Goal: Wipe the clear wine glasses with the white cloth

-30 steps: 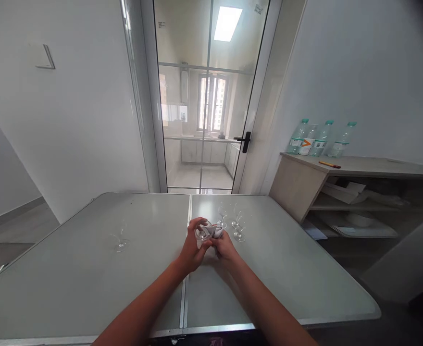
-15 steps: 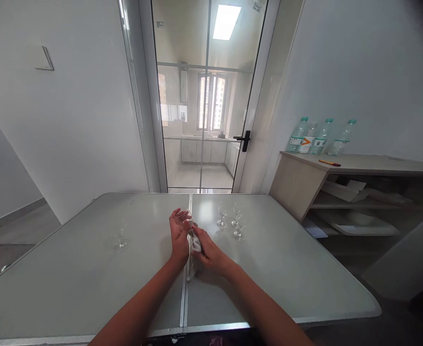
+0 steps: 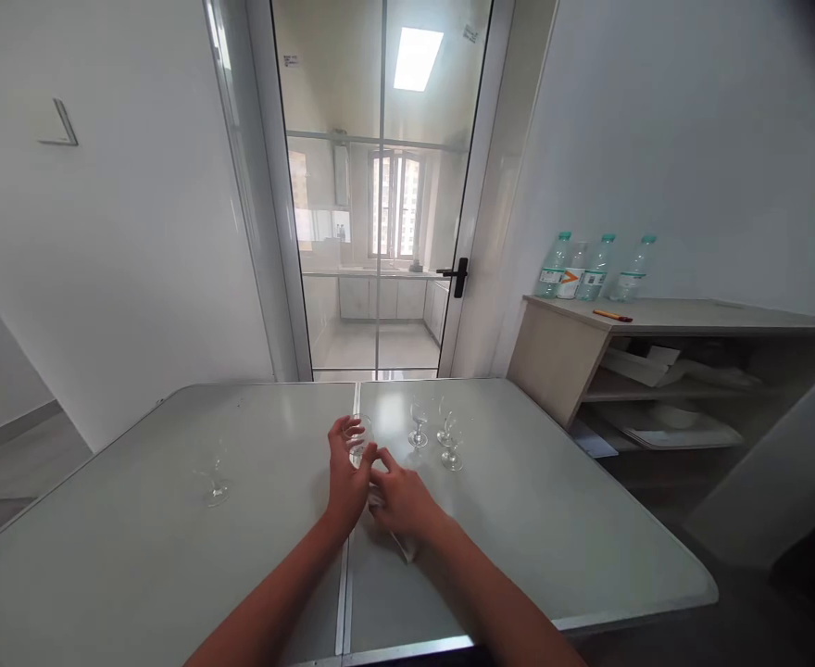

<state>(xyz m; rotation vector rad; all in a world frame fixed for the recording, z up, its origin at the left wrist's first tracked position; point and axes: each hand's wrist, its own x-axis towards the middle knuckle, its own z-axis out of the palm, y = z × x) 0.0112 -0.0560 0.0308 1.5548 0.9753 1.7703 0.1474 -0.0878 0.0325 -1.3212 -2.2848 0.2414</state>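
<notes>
Over the middle seam of the table, my left hand [image 3: 348, 468] is curled around a clear stemmed glass [image 3: 360, 434], its fingers showing through the bowl. My right hand [image 3: 399, 496] meets it at the near end of the glass, fingers bent and pinched together. From under the right palm hangs a white cloth [image 3: 405, 548], mostly covered by the hand. The stem and foot of the held glass are hidden by the fingers. Right of my hands stand more stemmed glasses: one glass [image 3: 418, 428], another [image 3: 445, 428] and a nearer one [image 3: 452, 456].
A glass [image 3: 217, 487] stands on the left half of the table [image 3: 136, 556]. At the right, a wooden shelf unit [image 3: 560, 347] carries several bottles [image 3: 594, 273] and an orange pen-like object [image 3: 612, 316]. Behind the table is a glazed door with a black handle [image 3: 458, 274].
My right hand has turned over the cloth, whose loose end now hangs further right. The glass shows more clearly in my left hand. The whole view has shifted slightly.
</notes>
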